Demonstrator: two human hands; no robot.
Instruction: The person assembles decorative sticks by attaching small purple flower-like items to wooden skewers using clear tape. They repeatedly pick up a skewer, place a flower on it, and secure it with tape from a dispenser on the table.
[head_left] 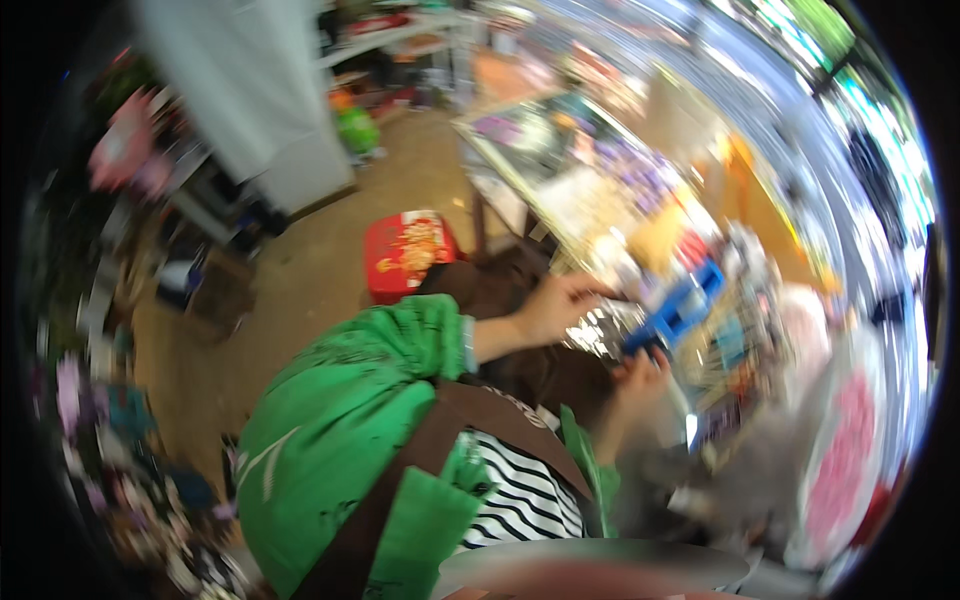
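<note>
Your right hand [642, 378] grips the blue tool [654, 327] at its dark near end; the tool slants away to the right of that grip. Your left hand [550, 310] has its fingers drawn together beside the silver film [603, 330]; blur prevents telling whether they pinch it. The film lies between both hands. The red box [381, 262] sits left of, and beyond, your left hand.

Harsh white light glares in from the upper right, while over on the left things sink into dimness. Silvery foil [603, 330] throws back hard glints; motion smears nearly everything, a pale shape [590, 570] low down is unfocused, and edges bend toward blackness.
</note>
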